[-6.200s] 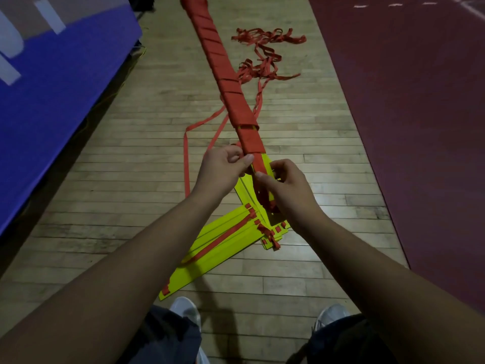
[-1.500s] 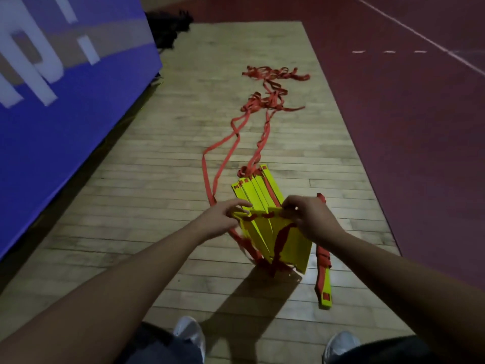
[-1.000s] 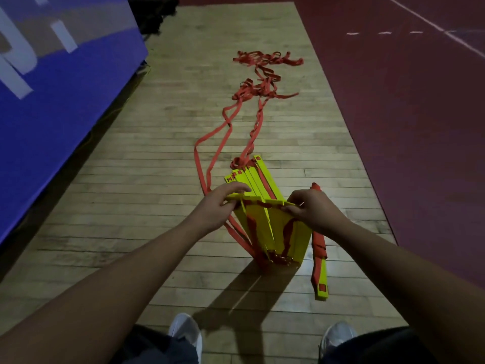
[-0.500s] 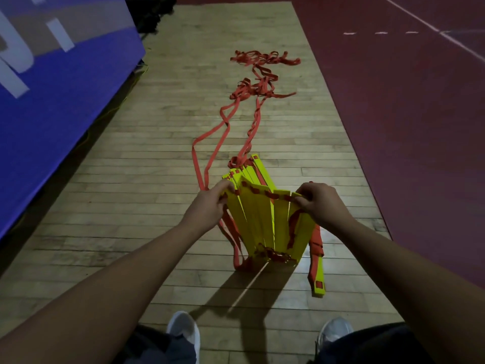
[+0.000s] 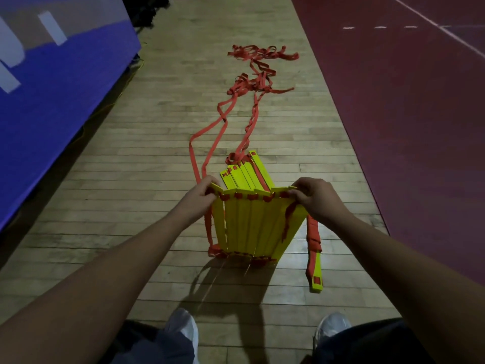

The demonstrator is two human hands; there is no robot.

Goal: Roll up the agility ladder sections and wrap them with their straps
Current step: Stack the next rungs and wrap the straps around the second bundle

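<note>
Yellow ladder rungs (image 5: 252, 222) are held fanned and upright, lower ends seemingly on the wooden floor (image 5: 118, 195). The fan's top corners are pinched: left grip (image 5: 199, 198) is curled round the left edge, right grip (image 5: 315, 200) round the right edge. A flat rung stack (image 5: 244, 172) is seen just behind. A loose rung (image 5: 316, 271) lies beside the fan at right, partly bound in red. Red straps (image 5: 210, 132) trail up the boards to a tangled heap (image 5: 254, 82). A maroon court surface (image 5: 406, 127) with a white line (image 5: 446, 32) is seen at right, a blue panel (image 5: 52, 101) at left. Pale shoes (image 5: 183, 327) show at the bottom edge.
</note>
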